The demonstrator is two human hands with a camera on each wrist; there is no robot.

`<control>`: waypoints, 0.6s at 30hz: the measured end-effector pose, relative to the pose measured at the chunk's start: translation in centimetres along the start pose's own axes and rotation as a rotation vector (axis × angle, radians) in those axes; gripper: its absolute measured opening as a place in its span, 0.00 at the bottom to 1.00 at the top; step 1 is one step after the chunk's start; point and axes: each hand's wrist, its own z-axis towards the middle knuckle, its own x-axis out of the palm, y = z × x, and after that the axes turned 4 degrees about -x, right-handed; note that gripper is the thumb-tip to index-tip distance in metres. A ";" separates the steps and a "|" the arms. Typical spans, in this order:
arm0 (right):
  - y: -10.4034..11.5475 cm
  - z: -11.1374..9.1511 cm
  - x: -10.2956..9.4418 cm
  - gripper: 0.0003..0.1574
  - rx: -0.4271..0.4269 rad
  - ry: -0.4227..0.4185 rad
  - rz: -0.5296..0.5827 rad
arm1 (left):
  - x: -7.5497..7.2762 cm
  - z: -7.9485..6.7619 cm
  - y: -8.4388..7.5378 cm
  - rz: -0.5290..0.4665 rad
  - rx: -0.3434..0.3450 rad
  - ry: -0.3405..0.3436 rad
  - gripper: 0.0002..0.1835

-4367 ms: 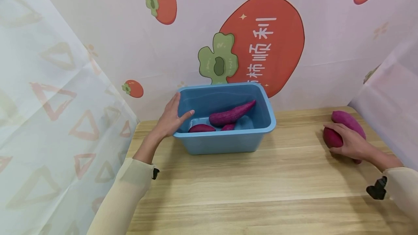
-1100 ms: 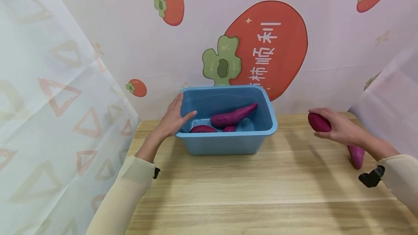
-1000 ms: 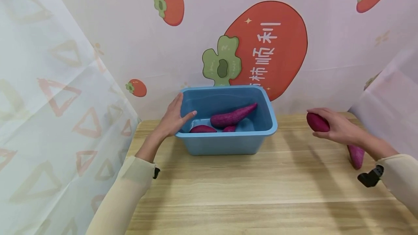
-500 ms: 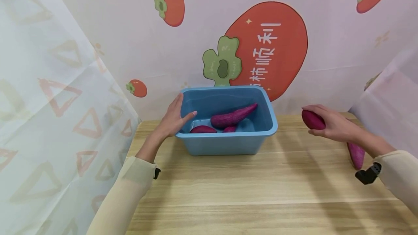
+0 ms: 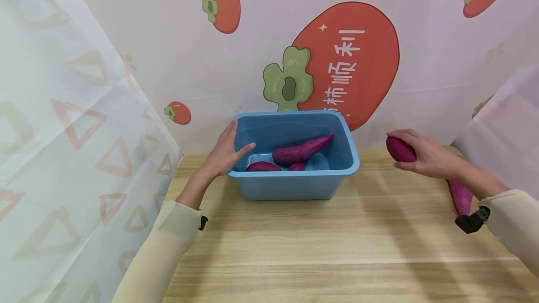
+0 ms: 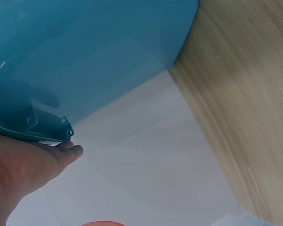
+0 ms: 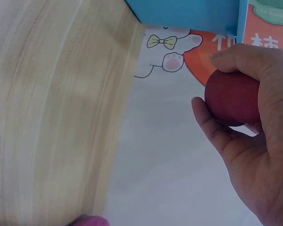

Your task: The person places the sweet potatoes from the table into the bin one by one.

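My right hand [image 5: 433,157] grips a purple sweet potato [image 5: 400,148] above the table, right of a blue plastic tub [image 5: 290,186]. In the right wrist view, the fingers and thumb wrap round the sweet potato [image 7: 233,98]. Inside the tub lie a long sweet potato [image 5: 301,151] and two shorter ones, partly hidden by the front wall. My left hand [image 5: 222,154] rests on the tub's left rim, fingers straight along it and thumb reaching over the inside. The left wrist view shows that hand [image 6: 28,165] against the rim's outer side.
Another sweet potato [image 5: 461,195] lies on the wooden table [image 5: 320,247] at the right, partly hidden by the right forearm. A patterned cloth [image 5: 219,74] rises behind the tub, and cloth walls stand at left and right.
My right hand has lifted one sweet potato off the table beside the other and carried it left towards the tub, slightly higher in the last second. My left hand stays at the rim.
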 end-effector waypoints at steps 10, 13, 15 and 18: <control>0.9 1.2 -0.3 0.49 0.003 0.020 -0.006 | 0.1 0.1 0.1 0.005 0.000 0.002 0.56; 1.1 1.5 -0.5 0.50 -0.002 0.022 -0.006 | 0.1 0.1 0.1 0.002 0.002 0.000 0.56; 1.2 1.8 -0.5 0.50 0.000 0.020 -0.002 | 0.1 0.1 0.0 0.004 0.002 -0.003 0.56; 1.4 2.2 -0.7 0.51 -0.004 0.014 0.005 | 0.1 0.0 0.0 0.005 0.000 -0.005 0.56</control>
